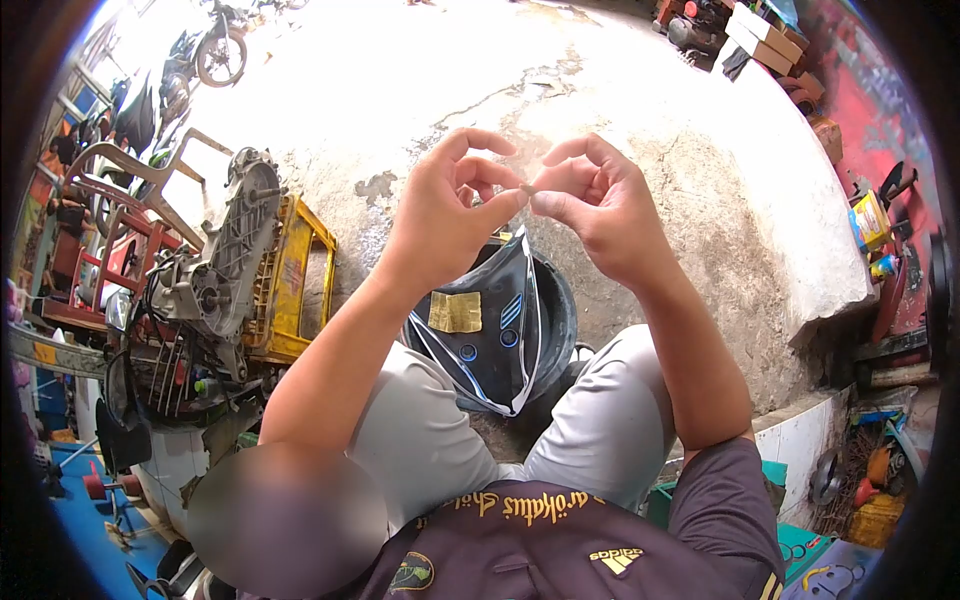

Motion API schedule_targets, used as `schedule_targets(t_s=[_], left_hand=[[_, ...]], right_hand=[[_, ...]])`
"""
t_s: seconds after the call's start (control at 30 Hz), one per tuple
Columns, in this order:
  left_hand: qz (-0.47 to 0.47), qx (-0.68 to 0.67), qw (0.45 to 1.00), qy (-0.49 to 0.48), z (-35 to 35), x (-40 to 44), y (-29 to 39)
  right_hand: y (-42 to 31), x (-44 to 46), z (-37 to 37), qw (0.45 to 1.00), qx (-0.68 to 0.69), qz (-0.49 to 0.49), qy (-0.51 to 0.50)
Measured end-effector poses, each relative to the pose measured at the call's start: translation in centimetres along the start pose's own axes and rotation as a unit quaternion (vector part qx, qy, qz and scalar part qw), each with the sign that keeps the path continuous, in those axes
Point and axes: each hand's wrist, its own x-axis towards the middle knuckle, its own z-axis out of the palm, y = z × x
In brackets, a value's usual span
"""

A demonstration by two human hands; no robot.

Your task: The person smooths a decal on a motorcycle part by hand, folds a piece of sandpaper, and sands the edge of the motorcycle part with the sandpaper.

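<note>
In front of me, above my knees, my left hand (440, 205) and my right hand (615, 215) meet at the fingertips. Thumb and fingers of both are pinched at a tiny greyish-brown piece (528, 189), too small to name. The other fingers are loosely curled. Below, between my knees, a black bag-like item (490, 345) with white edging and blue marks lies over a round dark tub (560, 300). On it rests a flat yellowish square (455, 312), like worn sandpaper or cloth.
To the left, a metal engine casing (235, 245) leans by a yellow crate (310, 270), with a chair frame (150, 175) behind. A motorcycle wheel (221, 57) shows at the back. A pale concrete ledge (800, 220) runs along the right, beside tools and boxes (765, 40).
</note>
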Motion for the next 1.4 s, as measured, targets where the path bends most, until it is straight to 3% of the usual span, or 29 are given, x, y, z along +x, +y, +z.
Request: schedule_targets(t_s=[0.57, 0.83, 1.4], left_hand=[[0.033, -0.005, 0.999, -0.003, 0.2, -0.2, 0.3], [0.131, 0.063, 0.989, 0.039, 1.0, -0.2, 0.3], [0.141, 0.031, 0.985, 0.093, 0.8, -0.2, -0.2]], right_hand=[[-0.3, -0.5, 0.4, 0.997, -0.039, -0.051, 0.036], [-0.6, -0.5, 0.7, 0.994, -0.007, -0.099, 0.045], [-1.1, -0.9, 0.6, 0.993, -0.018, -0.094, 0.064]])
